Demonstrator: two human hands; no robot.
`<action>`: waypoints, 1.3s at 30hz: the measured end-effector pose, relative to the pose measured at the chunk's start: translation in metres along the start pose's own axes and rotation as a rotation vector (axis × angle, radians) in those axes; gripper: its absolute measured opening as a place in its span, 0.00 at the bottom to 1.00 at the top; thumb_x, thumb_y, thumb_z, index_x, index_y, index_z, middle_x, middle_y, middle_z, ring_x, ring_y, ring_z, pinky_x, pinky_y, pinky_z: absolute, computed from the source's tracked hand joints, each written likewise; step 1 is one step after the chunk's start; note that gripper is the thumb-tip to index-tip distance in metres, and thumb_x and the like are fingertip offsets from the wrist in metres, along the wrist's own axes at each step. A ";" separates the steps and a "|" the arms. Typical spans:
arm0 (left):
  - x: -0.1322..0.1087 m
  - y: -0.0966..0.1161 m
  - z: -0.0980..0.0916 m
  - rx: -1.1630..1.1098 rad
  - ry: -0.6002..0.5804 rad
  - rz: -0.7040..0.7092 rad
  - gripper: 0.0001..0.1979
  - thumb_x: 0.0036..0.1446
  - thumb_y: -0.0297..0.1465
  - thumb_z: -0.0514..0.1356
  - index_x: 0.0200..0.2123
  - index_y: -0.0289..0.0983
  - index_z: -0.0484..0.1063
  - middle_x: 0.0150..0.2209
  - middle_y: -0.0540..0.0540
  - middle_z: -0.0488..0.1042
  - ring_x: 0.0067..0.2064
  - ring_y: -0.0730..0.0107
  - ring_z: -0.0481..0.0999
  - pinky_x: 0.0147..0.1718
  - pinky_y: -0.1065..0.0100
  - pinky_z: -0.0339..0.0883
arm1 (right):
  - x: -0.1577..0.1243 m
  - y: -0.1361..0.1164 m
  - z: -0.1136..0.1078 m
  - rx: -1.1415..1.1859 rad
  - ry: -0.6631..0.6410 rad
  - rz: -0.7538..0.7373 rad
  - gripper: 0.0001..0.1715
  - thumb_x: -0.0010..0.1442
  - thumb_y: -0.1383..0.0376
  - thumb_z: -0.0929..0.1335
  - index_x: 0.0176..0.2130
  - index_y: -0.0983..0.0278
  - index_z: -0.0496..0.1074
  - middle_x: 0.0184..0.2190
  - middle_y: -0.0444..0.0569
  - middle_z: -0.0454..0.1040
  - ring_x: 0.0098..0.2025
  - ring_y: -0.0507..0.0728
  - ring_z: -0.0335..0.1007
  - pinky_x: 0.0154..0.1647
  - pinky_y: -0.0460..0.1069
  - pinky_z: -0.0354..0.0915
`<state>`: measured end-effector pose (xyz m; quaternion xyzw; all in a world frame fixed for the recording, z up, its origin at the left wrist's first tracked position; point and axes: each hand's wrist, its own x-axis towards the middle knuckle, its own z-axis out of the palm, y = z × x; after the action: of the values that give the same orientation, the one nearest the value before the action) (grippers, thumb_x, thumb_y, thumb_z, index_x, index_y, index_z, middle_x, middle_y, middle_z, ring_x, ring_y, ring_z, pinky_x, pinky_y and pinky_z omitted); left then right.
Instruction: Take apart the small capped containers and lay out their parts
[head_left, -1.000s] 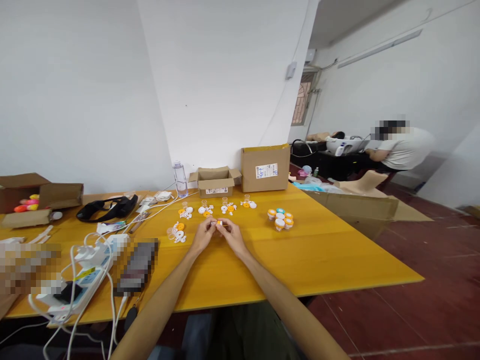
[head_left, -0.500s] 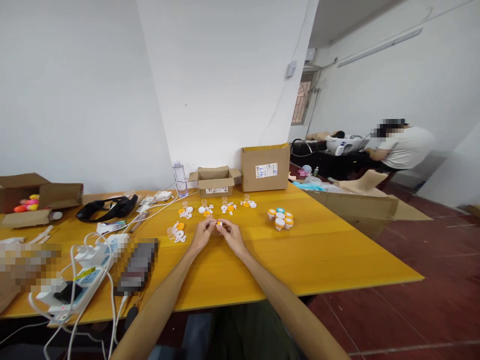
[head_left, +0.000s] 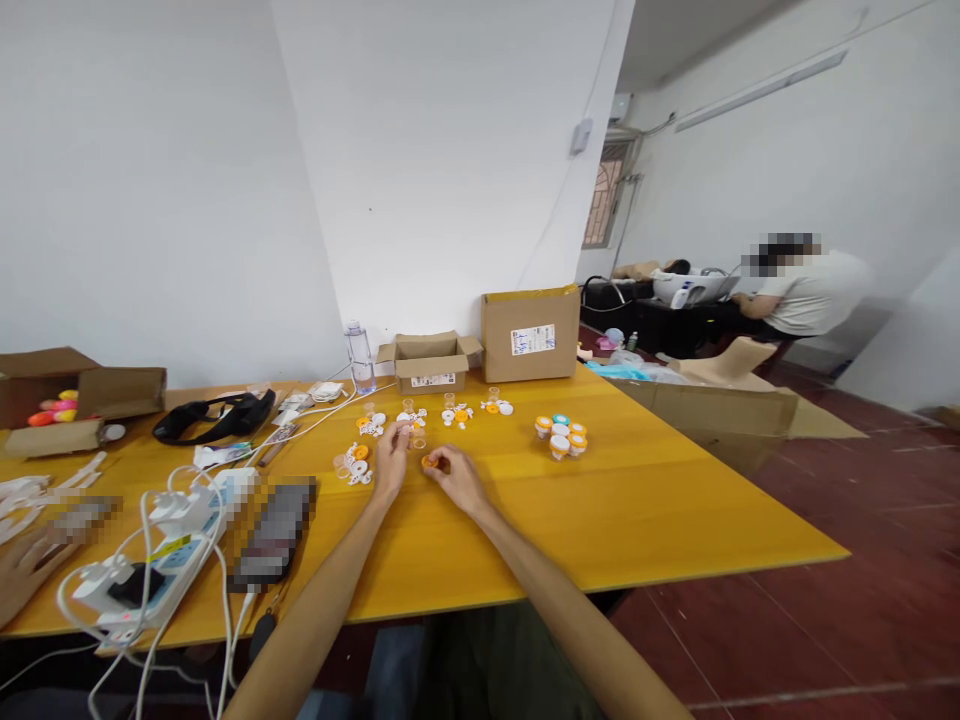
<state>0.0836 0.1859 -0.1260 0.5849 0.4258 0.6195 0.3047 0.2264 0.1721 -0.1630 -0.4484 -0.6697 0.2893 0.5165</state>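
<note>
My right hand (head_left: 457, 480) rests on the yellow table (head_left: 600, 520) and pinches a small orange round piece (head_left: 429, 462) at its fingertips. My left hand (head_left: 391, 460) reaches a little farther out, its fingers near a small clear cup (head_left: 418, 437) and white parts. Whether it grips anything is not clear. Little groups of orange and white parts (head_left: 358, 462) lie in a row beyond the hands. A cluster of finished small pots with orange, white and teal lids (head_left: 561, 435) stands to the right.
Two cardboard boxes (head_left: 529, 335) and a water bottle (head_left: 361, 357) stand at the wall. Power strips with cables (head_left: 161, 560), a black strap and an open box of coloured balls (head_left: 52, 405) fill the left side. Another person sits at a far desk (head_left: 806, 290).
My hands were together working a small piece; now they have parted. The right hand lowered to the table with an orange piece, the left moved forward toward the parts.
</note>
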 end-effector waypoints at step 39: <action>-0.004 0.005 0.008 -0.011 -0.448 -0.022 0.16 0.54 0.42 0.63 0.38 0.36 0.80 0.38 0.44 0.82 0.39 0.62 0.79 0.44 0.62 0.72 | 0.003 -0.007 -0.007 0.196 0.167 0.012 0.18 0.58 0.51 0.62 0.27 0.60 0.69 0.24 0.44 0.73 0.28 0.56 0.67 0.31 0.49 0.63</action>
<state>0.0929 0.1811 -0.1240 0.7017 0.3504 0.4730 0.4014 0.2304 0.1707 -0.1536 -0.4225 -0.5899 0.3182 0.6101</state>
